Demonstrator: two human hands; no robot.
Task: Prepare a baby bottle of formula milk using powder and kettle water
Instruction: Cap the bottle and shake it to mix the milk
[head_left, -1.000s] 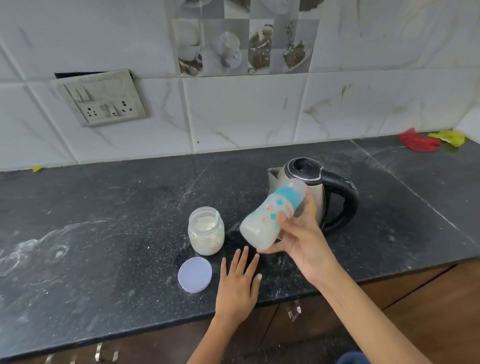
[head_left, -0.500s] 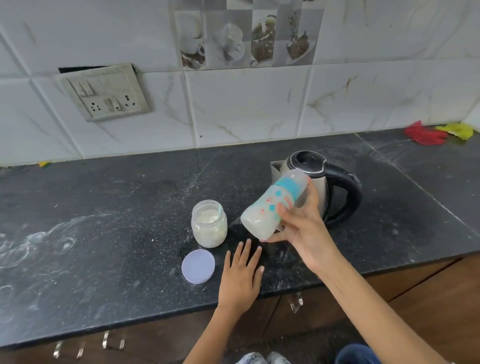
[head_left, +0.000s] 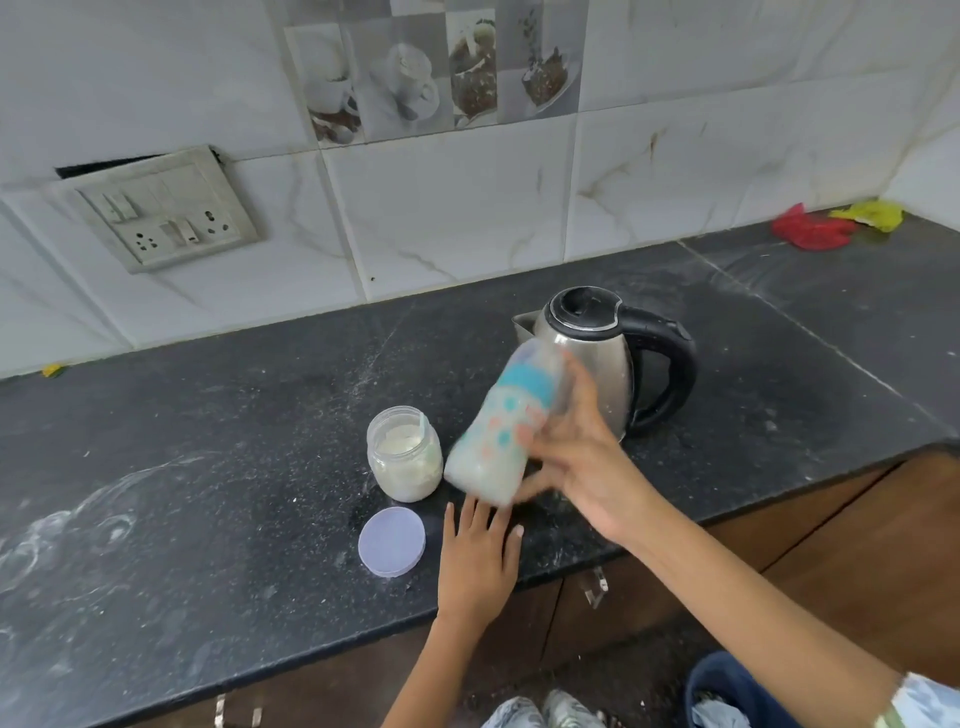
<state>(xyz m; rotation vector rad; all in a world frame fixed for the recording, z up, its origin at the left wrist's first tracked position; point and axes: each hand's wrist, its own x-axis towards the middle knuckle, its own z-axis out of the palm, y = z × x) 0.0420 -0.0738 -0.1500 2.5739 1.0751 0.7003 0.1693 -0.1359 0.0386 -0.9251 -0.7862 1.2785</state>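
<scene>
My right hand (head_left: 582, 457) grips a capped baby bottle (head_left: 498, 431) with a teal collar and coloured dots, tilted above the counter and blurred; whitish milk fills its lower part. Just left of it stands an open jar of white powder (head_left: 404, 457) with a scoop handle sticking out. The jar's pale lid (head_left: 391, 541) lies flat in front of the jar. My left hand (head_left: 478, 556) rests flat on the black counter (head_left: 208, 493), fingers spread, holding nothing. A steel kettle (head_left: 597, 364) with a black handle stands behind the bottle.
White powder smears mark the counter's left side. A switch and socket plate (head_left: 161, 213) hangs on the tiled wall. Red and yellow scraps (head_left: 810, 231) lie in the far right corner. Wooden cabinet fronts (head_left: 857, 545) sit below the counter edge.
The bottle in my right hand has shifted and turned more upright, now motion-blurred. My left hand stays flat on the counter. The camera has tipped slightly downward.
</scene>
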